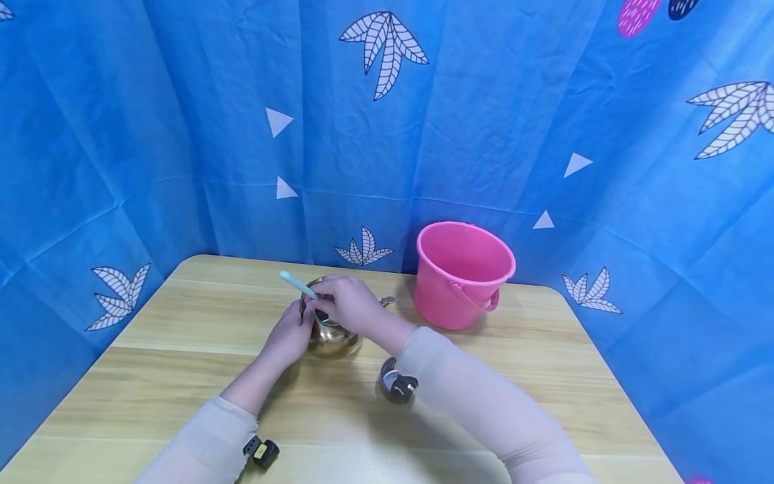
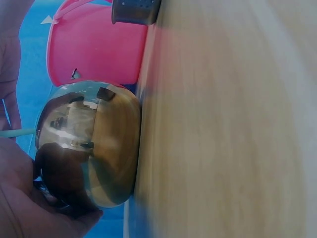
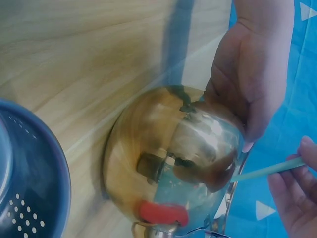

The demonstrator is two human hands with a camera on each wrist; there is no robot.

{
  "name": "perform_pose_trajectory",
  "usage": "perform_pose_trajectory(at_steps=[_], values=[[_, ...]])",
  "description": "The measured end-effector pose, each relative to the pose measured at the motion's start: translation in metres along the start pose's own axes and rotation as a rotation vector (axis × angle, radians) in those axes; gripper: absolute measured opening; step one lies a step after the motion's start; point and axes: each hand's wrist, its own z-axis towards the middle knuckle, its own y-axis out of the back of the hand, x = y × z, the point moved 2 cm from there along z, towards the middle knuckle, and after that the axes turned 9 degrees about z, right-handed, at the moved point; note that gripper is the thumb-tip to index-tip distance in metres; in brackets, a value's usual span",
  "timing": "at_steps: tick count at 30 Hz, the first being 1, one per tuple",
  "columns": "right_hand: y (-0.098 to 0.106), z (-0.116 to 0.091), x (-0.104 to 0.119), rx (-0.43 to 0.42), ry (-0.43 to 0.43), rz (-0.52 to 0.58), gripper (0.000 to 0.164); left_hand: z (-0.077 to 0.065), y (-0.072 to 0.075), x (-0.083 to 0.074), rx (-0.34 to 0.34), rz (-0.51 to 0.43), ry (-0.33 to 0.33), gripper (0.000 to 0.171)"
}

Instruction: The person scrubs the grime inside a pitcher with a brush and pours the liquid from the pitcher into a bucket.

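A shiny gold teapot (image 1: 331,344) stands on the table, its spout (image 1: 388,301) pointing right. My left hand (image 1: 291,336) grips the teapot at its left side; the exact grip is partly hidden behind the pot. Over the opening, my right hand (image 1: 351,302) pinches a thin light-blue stick (image 1: 296,282), which slants up to the left. In the right wrist view, the light-blue stick (image 3: 267,171) reaches the teapot's (image 3: 163,144) rim. Its lower end is hidden, so I cannot tell what kind of tool it is.
A pink bucket (image 1: 435,296) with a pink handle stands behind and right of the teapot. A dark metal strainer (image 3: 34,198) with small holes sits on the table (image 1: 338,430) below the right forearm. A blue patterned curtain (image 1: 375,154) hangs around the table.
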Motion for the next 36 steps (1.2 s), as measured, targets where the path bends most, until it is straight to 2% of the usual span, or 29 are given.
perform_pose_trajectory(at_steps=[10,18,28,36], values=[[0.005,0.010,-0.004,0.044,-0.058,0.091,0.011,0.002,-0.001,-0.002,-0.027,0.016,-0.007,0.043],[0.005,0.016,-0.007,0.050,-0.111,0.117,0.011,0.004,-0.002,-0.002,-0.024,0.001,-0.010,0.034],[0.001,0.023,-0.014,0.051,-0.157,0.119,0.013,0.002,-0.001,-0.001,-0.034,0.035,0.002,0.052],[0.001,0.025,-0.017,0.030,-0.210,0.126,0.011,0.001,-0.001,-0.002,-0.029,0.033,0.004,0.053]])
